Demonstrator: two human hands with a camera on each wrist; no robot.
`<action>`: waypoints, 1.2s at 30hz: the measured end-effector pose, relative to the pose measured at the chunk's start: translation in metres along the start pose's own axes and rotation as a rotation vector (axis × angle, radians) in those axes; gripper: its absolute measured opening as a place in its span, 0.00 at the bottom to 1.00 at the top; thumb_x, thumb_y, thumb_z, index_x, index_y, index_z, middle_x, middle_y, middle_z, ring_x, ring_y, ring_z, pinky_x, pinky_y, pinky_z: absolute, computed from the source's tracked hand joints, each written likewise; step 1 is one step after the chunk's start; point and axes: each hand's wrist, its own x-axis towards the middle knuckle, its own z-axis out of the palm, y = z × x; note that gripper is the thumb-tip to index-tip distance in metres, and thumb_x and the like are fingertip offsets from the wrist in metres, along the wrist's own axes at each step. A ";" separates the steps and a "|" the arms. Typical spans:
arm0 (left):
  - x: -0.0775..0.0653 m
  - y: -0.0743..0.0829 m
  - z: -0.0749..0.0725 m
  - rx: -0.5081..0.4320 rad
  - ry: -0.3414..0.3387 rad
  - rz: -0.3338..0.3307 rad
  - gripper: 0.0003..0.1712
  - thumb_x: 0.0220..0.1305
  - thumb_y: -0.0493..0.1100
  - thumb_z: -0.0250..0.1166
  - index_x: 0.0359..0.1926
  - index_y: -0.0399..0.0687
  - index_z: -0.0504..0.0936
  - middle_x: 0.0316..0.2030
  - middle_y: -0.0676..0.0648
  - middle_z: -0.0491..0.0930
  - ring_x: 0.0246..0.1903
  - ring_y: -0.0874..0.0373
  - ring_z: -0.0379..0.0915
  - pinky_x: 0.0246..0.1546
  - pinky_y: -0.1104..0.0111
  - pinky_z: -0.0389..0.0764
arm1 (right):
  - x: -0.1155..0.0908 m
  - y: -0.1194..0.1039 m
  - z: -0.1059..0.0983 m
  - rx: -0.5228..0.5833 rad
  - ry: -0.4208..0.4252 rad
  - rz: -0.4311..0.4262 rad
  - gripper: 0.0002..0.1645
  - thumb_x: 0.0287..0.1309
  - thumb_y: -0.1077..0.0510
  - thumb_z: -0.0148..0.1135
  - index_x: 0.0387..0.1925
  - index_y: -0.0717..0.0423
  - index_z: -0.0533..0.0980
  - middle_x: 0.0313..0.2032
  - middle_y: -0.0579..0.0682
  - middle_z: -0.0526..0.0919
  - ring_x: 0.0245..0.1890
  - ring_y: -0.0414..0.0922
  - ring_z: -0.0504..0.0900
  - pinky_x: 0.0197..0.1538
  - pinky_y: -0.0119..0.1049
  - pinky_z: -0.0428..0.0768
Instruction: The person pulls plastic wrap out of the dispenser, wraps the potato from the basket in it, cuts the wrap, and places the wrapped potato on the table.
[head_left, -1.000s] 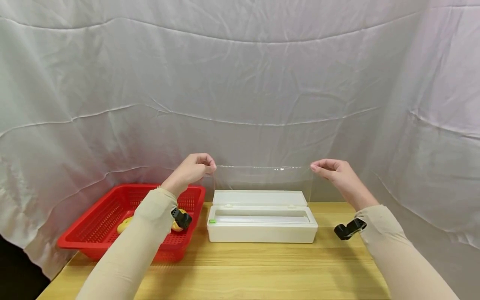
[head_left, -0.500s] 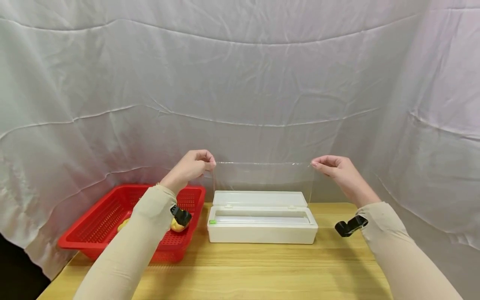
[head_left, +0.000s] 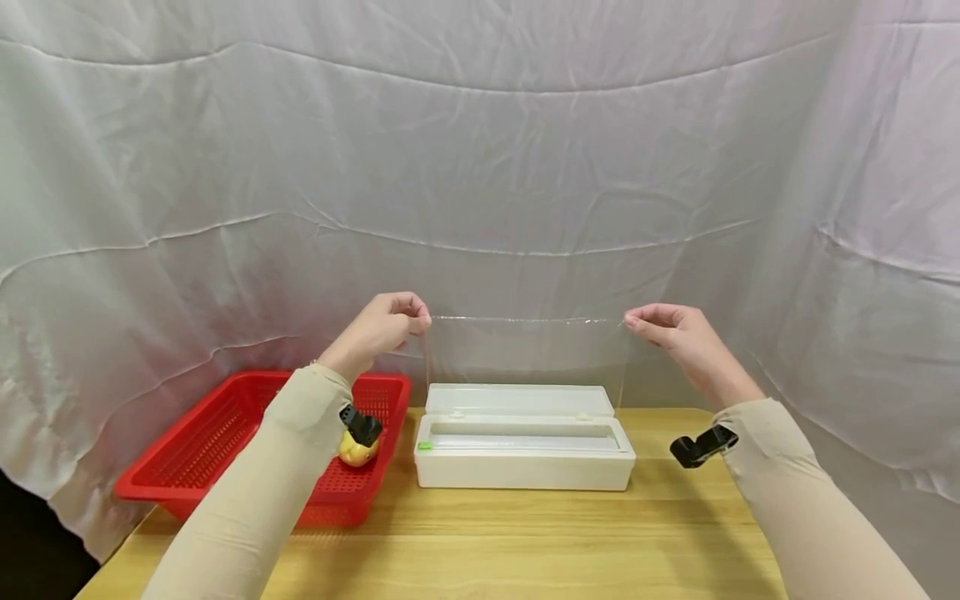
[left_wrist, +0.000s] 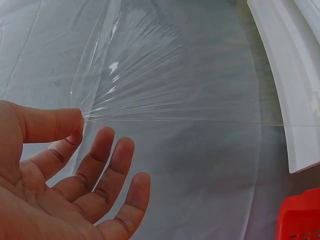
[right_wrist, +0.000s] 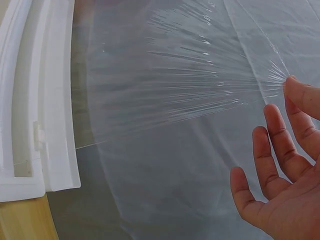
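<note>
A clear sheet of plastic wrap [head_left: 525, 346] is stretched upright behind and above a white wrap dispenser box [head_left: 525, 472], whose lid [head_left: 520, 399] stands raised at the back. My left hand [head_left: 386, 326] pinches the sheet's upper left corner between thumb and index finger. At the upper right corner, my right hand [head_left: 677, 337] pinches it the same way. Creases fan out from the pinched corner of the plastic wrap [left_wrist: 145, 85] in the left wrist view, with the other fingers loosely spread. Similar creases run across the plastic wrap [right_wrist: 200, 80] in the right wrist view. A green slider [head_left: 425, 446] sits at the box's left end.
A red plastic basket [head_left: 225, 433] stands left of the box, partly behind the left forearm, with a yellow rounded item [head_left: 357, 451] in it. Both rest on a wooden table [head_left: 480, 542]. A grey curtain [head_left: 480, 167] hangs behind and at the sides.
Both hands have risen a little, drawing the plastic wrap's top edge higher above the box. The box and basket stay in place.
</note>
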 end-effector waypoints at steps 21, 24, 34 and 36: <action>-0.002 0.019 -0.012 -0.004 0.007 0.038 0.06 0.79 0.42 0.58 0.47 0.43 0.78 0.43 0.44 0.77 0.50 0.49 0.72 0.53 0.58 0.76 | 0.008 -0.015 -0.010 0.004 0.010 -0.010 0.08 0.75 0.45 0.66 0.48 0.39 0.85 0.44 0.23 0.86 0.55 0.31 0.79 0.58 0.21 0.76; -0.001 0.022 -0.013 -0.009 0.014 0.045 0.06 0.79 0.42 0.59 0.47 0.43 0.78 0.43 0.44 0.78 0.49 0.49 0.72 0.52 0.58 0.77 | 0.009 -0.017 -0.011 0.005 0.018 -0.013 0.08 0.75 0.45 0.66 0.48 0.39 0.85 0.44 0.23 0.86 0.55 0.31 0.80 0.57 0.21 0.76; 0.003 0.028 -0.016 -0.019 0.025 0.060 0.07 0.80 0.41 0.58 0.48 0.41 0.77 0.49 0.37 0.78 0.50 0.50 0.73 0.52 0.58 0.77 | 0.011 -0.025 -0.012 0.027 0.046 -0.041 0.03 0.75 0.47 0.67 0.44 0.37 0.85 0.41 0.23 0.87 0.51 0.29 0.81 0.55 0.20 0.78; 0.004 0.029 -0.016 -0.023 0.032 0.061 0.06 0.80 0.41 0.58 0.47 0.42 0.77 0.47 0.38 0.78 0.49 0.50 0.73 0.51 0.58 0.76 | 0.011 -0.026 -0.012 0.032 0.048 -0.047 0.03 0.75 0.48 0.67 0.44 0.37 0.85 0.41 0.23 0.87 0.50 0.28 0.81 0.55 0.20 0.78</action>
